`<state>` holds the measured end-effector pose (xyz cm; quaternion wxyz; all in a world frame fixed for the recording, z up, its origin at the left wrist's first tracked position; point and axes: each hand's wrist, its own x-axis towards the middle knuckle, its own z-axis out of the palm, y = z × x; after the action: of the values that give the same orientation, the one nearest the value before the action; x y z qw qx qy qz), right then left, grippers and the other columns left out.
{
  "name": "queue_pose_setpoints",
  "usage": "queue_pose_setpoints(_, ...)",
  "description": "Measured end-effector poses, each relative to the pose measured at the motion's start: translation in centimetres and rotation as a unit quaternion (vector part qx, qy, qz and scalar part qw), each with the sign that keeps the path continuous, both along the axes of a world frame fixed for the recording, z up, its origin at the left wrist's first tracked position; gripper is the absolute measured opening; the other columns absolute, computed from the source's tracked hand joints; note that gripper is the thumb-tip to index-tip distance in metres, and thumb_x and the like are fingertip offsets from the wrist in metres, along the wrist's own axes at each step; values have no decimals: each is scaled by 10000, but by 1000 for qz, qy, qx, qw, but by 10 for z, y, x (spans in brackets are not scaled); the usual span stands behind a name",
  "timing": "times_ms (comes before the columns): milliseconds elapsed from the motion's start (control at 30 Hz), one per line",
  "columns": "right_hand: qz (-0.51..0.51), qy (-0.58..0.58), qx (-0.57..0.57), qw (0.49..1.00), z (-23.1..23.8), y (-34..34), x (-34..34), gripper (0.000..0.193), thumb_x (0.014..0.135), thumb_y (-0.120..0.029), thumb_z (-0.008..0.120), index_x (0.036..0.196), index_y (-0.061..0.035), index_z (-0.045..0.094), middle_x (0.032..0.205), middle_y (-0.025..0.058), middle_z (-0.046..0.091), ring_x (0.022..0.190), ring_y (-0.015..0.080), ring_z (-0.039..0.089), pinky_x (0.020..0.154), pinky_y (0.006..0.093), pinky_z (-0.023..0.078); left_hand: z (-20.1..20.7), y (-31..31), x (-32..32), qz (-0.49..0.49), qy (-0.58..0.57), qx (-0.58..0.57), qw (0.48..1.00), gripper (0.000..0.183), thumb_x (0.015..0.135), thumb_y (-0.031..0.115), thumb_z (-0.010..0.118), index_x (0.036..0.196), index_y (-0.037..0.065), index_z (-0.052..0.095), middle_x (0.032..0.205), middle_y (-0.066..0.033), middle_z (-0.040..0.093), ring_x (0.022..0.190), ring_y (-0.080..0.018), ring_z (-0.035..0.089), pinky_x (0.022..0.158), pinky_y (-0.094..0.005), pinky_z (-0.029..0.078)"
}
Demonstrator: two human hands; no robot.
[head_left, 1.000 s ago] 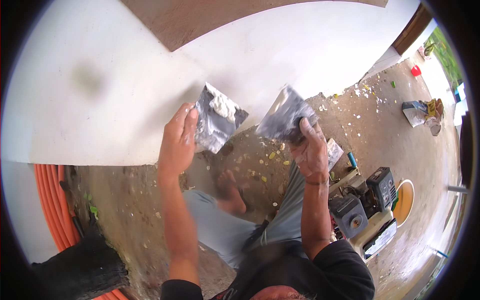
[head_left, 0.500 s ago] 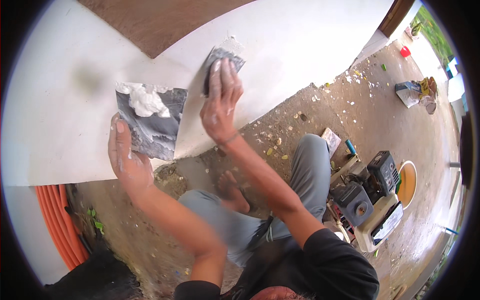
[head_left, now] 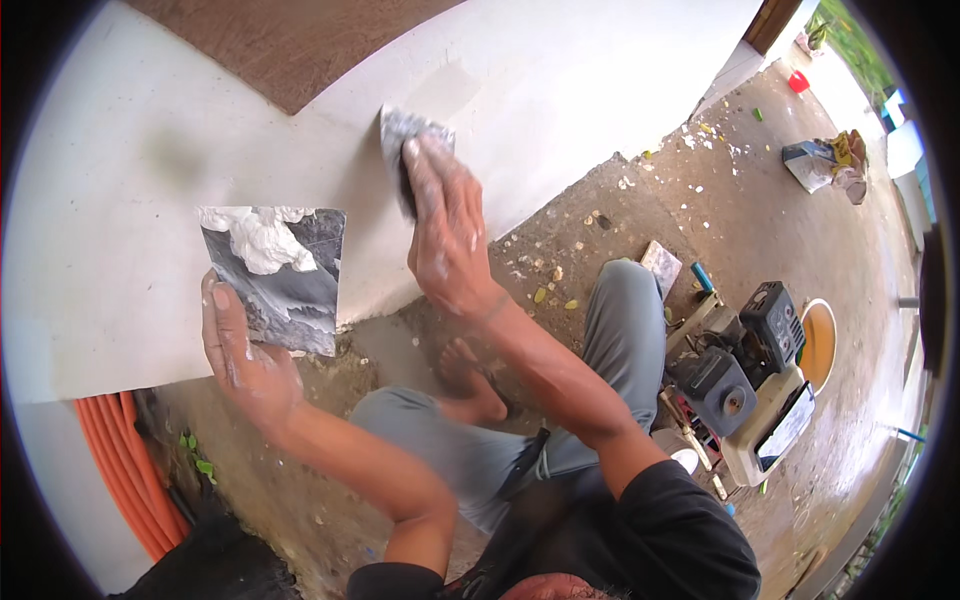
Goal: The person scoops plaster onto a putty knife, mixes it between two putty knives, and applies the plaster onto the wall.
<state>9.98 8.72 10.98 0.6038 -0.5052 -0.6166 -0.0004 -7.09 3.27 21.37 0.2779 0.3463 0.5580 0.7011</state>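
Note:
My left hand (head_left: pixel 252 368) grips a dark, flat, square plate (head_left: pixel 305 298) by its lower left side. A thick lump of white putty (head_left: pixel 265 240) lies along the plate's upper edge. Higher up and to the right, my right hand (head_left: pixel 450 235) is closed on a grey putty scraper (head_left: pixel 412 126), fingers pressed on its back. The scraper's blade is tilted against the white wall (head_left: pixel 570 100). A damp-looking putty patch (head_left: pixel 447 90) shows on the wall just above the blade. White smears mark both hands.
A brown panel (head_left: pixel 290 50) borders the wall above. Orange corrugated pipes (head_left: pixel 125 470) run at the lower left. On the right stand a grey-and-beige machine (head_left: pixel 740 395), a yellowish bucket (head_left: pixel 818 345) and a crumpled bag (head_left: pixel 825 165). White flecks litter the concrete floor (head_left: pixel 740 220).
My right hand has drawn the scraper down and slightly left along the wall, and a smooth putty patch now shows above it. The plate in my left hand sits lower and further left.

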Motion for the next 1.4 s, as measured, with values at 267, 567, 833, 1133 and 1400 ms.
queue_pose_setpoints(267,-49,-211,144,965,32,25,91,575,817,52,532,1376,-74,481,1414,127,476,1284,275,479,1083,452,391,-2,-12,-14,-32,33,63,997,392,952,191,588,1249,-64,558,1306,-180,548,1200,-223,529,1005,-339,460)
queue_pose_setpoints(567,-69,-343,233,907,30,63,107,453,881,-126,549,1333,-153,550,1389,19,513,1280,193,488,1052,365,417,1,-12,-8,-32,23,33,999,467,936,262,629,1237,-88,562,1272,-154,560,1166,-199,532,981,-297,428)
queue_pose_setpoints(833,-70,-356,250,898,42,66,108,435,894,-113,534,1328,-123,550,1410,48,498,1305,205,468,1073,378,401,-2,-8,-15,-29,39,30,998,468,943,252,616,1250,-95,546,1286,-159,550,1185,-202,516,997,-319,431)
queue_pose_setpoints(1133,-33,-309,183,933,57,58,93,421,851,-46,539,1269,-24,587,1342,130,550,1241,288,533,1009,433,428,-7,-10,-33,-19,109,41,993,463,943,224,609,1254,-111,530,1287,-185,542,1188,-231,518,991,-346,446)
queue_pose_setpoints(1400,8,-280,86,956,-60,32,70,481,898,-66,498,1376,-117,496,1467,54,433,1359,230,403,1135,411,336,2,-13,-10,-78,37,58,995,433,950,209,601,1252,-96,545,1274,-192,554,1174,-227,523,982,-336,445)
